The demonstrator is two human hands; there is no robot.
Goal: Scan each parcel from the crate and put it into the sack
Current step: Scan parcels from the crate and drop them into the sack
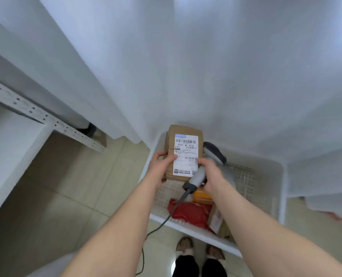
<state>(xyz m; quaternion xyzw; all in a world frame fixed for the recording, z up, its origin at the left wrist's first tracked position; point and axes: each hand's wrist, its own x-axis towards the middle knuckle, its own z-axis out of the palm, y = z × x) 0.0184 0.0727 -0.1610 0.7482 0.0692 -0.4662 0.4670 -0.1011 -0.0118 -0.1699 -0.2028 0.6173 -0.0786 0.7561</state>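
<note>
Head view: cardboard parcel (183, 154) held over the far-left corner of the crate (188, 226), label up. Left hand (162, 164) grips its left edge, thumb on the label. Right hand (212, 173) is wrapped round the barcode scanner (199, 174). The parcel is judged stiff and light; hold it by the side edges, clear of the barcodes.

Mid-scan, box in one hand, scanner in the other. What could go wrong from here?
1. The left hand grips the box with its thumb on the label, close to the lower barcode; it may block a read.
2. The scanner in the right hand sits beside the box, seemingly not aimed at the label; the scan could miss.
3. The cable crosses the crate rim and trails by the feet; it might snag or trip.
</note>
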